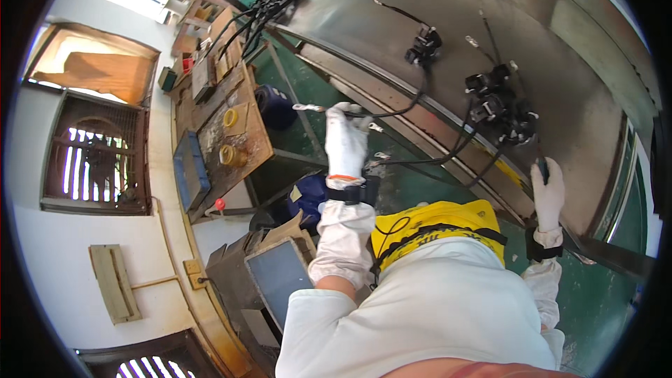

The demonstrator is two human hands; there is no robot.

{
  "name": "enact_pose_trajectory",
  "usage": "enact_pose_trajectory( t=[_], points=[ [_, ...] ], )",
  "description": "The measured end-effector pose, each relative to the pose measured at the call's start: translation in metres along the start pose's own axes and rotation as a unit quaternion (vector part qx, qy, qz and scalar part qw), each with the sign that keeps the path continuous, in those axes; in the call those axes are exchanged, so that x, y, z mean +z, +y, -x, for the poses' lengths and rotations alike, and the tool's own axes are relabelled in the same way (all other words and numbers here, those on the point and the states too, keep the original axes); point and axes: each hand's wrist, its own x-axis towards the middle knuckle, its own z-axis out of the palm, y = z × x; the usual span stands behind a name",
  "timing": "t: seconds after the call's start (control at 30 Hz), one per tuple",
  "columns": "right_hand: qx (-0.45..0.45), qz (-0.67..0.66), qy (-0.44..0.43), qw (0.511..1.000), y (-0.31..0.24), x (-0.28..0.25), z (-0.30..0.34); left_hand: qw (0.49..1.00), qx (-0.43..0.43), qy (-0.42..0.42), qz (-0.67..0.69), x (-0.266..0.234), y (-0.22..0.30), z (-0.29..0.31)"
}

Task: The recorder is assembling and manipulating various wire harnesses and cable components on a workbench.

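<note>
Black cable (400,113) crosses metal table's edge (357,59) into left hand (346,141)

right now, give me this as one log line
left hand: gripping black cable | right hand: holding slim dark object | metal table: black connector clusters on top

Cables (493,101) on table (553,63), workbench (255,141) to its left

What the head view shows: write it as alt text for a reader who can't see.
A white-gloved left hand holds a black cable with a metal end; the gloved right hand holds a slim dark object. Nearby, a metal table bears clusters of black parts.
</note>
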Motion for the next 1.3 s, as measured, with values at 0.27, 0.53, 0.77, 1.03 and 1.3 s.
enact_pose_trajectory(
  t=[0.27, 0.53, 0.77, 1.03, 1.3],
  points=[
    [0.048, -0.125, -0.033, 0.99, 0.001, -0.004, -0.004, 0.982, -0.07, 0.085, 0.153, -0.051, 0.017, -0.032],
    [0.137, -0.425, -0.103, 0.889, -0.053, 0.01, -0.029, 0.938, 0.098, 0.044, -0.33, 0.039, 0.026, 0.026],
    [0.178, -0.433, -0.11, 0.877, -0.056, 0.02, -0.039, 0.572, 0.174, -0.101, -0.796, 0.06, 0.008, -0.029],
    [0.189, -0.378, -0.185, 0.887, -0.067, 0.014, -0.051, 0.495, 0.139, -0.175, -0.84, 0.042, 0.007, -0.055],
    [0.132, -0.446, -0.242, 0.852, -0.103, 0.098, -0.094, 0.507, 0.081, -0.155, -0.844, 0.027, 0.04, -0.077]
  ],
)
